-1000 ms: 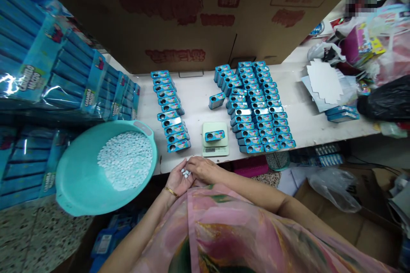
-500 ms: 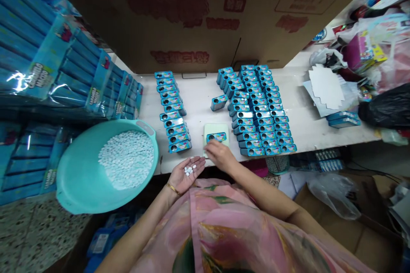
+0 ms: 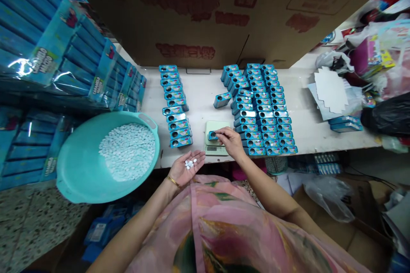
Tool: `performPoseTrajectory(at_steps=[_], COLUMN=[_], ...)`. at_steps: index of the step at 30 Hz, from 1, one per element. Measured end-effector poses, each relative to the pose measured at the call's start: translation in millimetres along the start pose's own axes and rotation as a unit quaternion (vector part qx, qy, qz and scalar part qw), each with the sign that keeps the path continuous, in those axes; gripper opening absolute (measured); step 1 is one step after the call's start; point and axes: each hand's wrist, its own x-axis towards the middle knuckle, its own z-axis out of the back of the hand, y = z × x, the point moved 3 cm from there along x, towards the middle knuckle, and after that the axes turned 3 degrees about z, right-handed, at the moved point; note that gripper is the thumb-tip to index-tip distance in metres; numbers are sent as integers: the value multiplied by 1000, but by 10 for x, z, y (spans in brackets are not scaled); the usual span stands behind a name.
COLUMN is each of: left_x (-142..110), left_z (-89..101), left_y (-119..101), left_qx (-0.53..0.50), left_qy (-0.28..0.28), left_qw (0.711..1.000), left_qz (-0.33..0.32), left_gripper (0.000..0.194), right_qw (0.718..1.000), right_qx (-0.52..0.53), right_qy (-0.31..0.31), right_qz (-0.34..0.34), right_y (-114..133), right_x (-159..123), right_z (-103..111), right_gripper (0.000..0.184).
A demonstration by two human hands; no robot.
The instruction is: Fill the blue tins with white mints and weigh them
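Observation:
My left hand [image 3: 182, 174] is palm up with its fingers stretched out, holding several small white candies [image 3: 191, 163]. To its right, a blue tin [image 3: 212, 135] with a round hole in its top sits on a pale green digital scale [image 3: 210, 125]. Over this tin bends my right hand [image 3: 233, 143], fingertips pinched together close to the hole. Whatever is between those fingertips is too small to make out. More white candies [image 3: 128, 149] fill part of a turquoise basin [image 3: 77, 158] at the left.
Rows of blue tins [image 3: 265, 121] stand right of the scale, and a single column of tins [image 3: 178, 124] stands left. One tin [image 3: 222, 100] stands apart behind the scale. A large cardboard box [image 3: 192, 21] backs the table. Wrapped blue packs [image 3: 48, 59] are stacked at left; papers [image 3: 329, 89] lie right.
My right hand has shifted from the front edge of the scale to the tin's top, uncovering the scale's display. My left hand still holds the candies palm up. The view has tilted slightly.

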Motion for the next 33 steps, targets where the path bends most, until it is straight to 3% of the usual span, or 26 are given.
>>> performPoseTrajectory(at_steps=[6,13,16,18,21,24,27,30,33], left_x=[15,2,26,50,71,35,-67,-194,-316], left_z=[-81,-75,-90,-112,-133,-115,-67,-6,74], left_y=[-122,-129,-127,-133,-155,-206,-299,-412,-513], left_qx=[4,0,0,-5,-9,-10,-25,-36,-45], left_qy=[-4,-16,-14,-10,-4,-1,0,-9,-34], left_qw=[1000,1000,1000,1000,1000,1000,999,998,994], left_qz=[-31,-26,-22,-22,-17,-9,-23,-51,-89], left_gripper=[26,25,25,26,24,22,23,24,24], right_qw=[999,999,999,995,960,881,820,808,806], right_qx=[13,-8,-24,-63,-216,-424,-516,-529,-542], right_qy=[-45,-38,-12,50,139,177,228,224,179], right_qz=[14,16,29,56,113,109,95,132,156], right_y=[254,225,225,248,240,90,-85,-101,-8], right_x=[50,51,26,7,-10,37,200,601,1256], right_z=[102,76,-42,-134,-165,-49,4,-104,-310], right_gripper=[13,15,18,20,32,49,43,39,39])
